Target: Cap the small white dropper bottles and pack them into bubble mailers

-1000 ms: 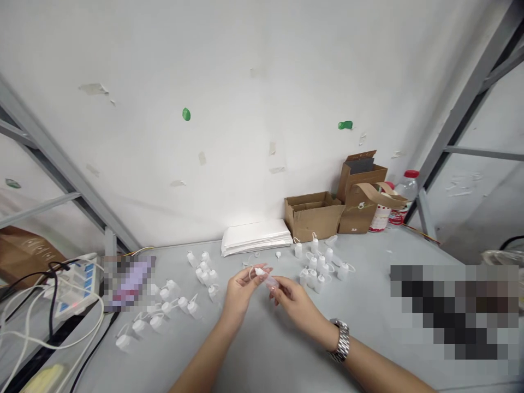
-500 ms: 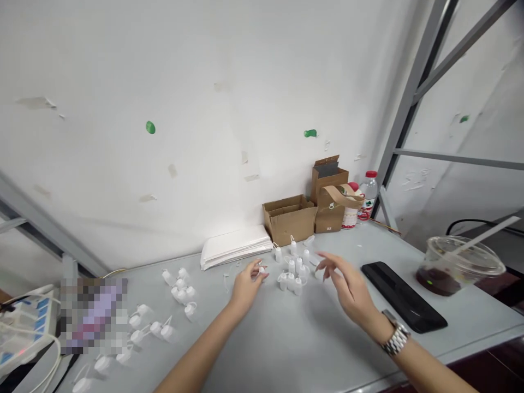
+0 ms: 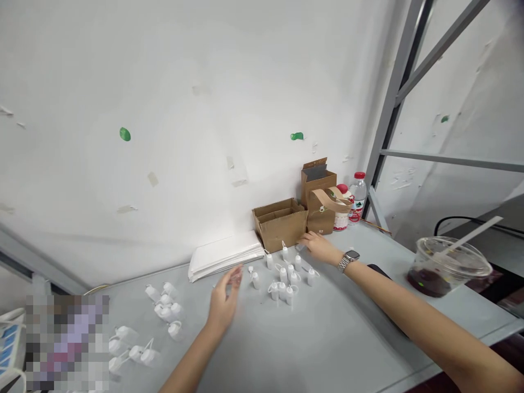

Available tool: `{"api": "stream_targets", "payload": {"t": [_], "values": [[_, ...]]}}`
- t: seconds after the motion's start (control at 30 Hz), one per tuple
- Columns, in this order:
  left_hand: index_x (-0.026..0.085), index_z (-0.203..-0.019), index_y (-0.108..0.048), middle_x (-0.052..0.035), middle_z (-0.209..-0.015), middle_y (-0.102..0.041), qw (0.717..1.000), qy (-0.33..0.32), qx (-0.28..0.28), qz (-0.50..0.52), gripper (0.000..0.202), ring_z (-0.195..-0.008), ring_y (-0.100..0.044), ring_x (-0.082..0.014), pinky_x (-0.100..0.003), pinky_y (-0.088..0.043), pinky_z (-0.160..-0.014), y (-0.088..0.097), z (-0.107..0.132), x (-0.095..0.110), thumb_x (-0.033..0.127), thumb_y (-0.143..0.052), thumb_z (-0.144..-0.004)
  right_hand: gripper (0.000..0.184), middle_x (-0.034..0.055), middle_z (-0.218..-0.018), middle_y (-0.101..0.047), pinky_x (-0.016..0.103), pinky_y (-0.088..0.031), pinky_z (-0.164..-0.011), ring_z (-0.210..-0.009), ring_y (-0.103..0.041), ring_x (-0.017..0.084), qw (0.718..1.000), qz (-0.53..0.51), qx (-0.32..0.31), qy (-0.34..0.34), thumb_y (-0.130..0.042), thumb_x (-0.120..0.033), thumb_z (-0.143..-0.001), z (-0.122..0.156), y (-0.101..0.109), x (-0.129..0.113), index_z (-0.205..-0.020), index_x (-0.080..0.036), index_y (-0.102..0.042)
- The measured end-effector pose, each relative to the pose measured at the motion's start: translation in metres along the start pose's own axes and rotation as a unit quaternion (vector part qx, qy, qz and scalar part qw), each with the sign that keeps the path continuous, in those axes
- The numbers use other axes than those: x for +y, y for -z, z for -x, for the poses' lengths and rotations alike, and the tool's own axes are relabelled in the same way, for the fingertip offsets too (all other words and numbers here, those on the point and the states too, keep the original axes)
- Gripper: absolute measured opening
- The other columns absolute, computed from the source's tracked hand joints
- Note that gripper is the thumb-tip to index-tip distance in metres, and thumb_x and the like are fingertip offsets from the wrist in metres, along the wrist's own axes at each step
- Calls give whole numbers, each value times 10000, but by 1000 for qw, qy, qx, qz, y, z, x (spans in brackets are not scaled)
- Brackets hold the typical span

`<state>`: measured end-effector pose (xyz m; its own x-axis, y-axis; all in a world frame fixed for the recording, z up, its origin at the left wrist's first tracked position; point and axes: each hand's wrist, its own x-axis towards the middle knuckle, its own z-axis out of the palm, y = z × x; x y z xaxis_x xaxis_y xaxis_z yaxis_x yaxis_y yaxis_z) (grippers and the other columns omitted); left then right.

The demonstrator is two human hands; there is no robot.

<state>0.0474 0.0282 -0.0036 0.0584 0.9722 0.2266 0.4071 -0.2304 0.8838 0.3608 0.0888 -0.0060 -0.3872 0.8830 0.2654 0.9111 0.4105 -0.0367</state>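
My left hand (image 3: pixel 225 297) hovers over the grey table in front of the white paper stack, its fingers blurred but apart, with nothing visible in them. Just right of it stands a small white squeeze bottle (image 3: pixel 256 280), its tethered cap hanging off to the side. My right hand (image 3: pixel 322 248) reaches to the foot of the cardboard box, fingers bent down around a small whitish piece (image 3: pixel 301 247) that they mostly hide. Between the hands stands a group of small white bottles (image 3: pixel 282 291) with looped cap straps. More white bottles (image 3: pixel 164 312) are clustered at left.
Behind the bottles are the paper stack (image 3: pixel 225 254), an open cardboard box (image 3: pixel 282 229), a brown paper bag (image 3: pixel 321 210) and a red-capped bottle (image 3: pixel 357 199). A plastic cup with a straw (image 3: pixel 434 273) stands at right. A black object (image 3: pixel 380 271) lies partly under my right forearm.
My left hand has let go of a small bottle, which now stands on the table, and moved left. My right hand has reached forward to the box's foot. The view has shifted.
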Motion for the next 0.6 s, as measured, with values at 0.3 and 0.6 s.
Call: {"api": "stream_targets", "payload": {"t": [0.3, 0.6], "values": [[155, -1012, -511, -93, -918, -586, 966, 60, 69, -243, 328, -805, -578, -215, -346, -430, -743, 28, -6, -18, 370, -397, -792, 181, 152, -803, -616, 365, -379, -751, -812, -538, 256, 998, 56, 6, -21, -447, -52, -749, 6, 8, 2, -816, -97, -609], [116, -998, -456, -163, -937, -597, 866, 167, -18, -471, 334, -779, -615, -269, -305, -393, -580, 33, 24, -5, 383, -315, -855, 211, 55, -902, -591, 309, -470, -696, -748, -561, 164, 908, -351, 226, -40, -493, -309, -830, 26, 93, -115, -1021, -219, -496]]}}
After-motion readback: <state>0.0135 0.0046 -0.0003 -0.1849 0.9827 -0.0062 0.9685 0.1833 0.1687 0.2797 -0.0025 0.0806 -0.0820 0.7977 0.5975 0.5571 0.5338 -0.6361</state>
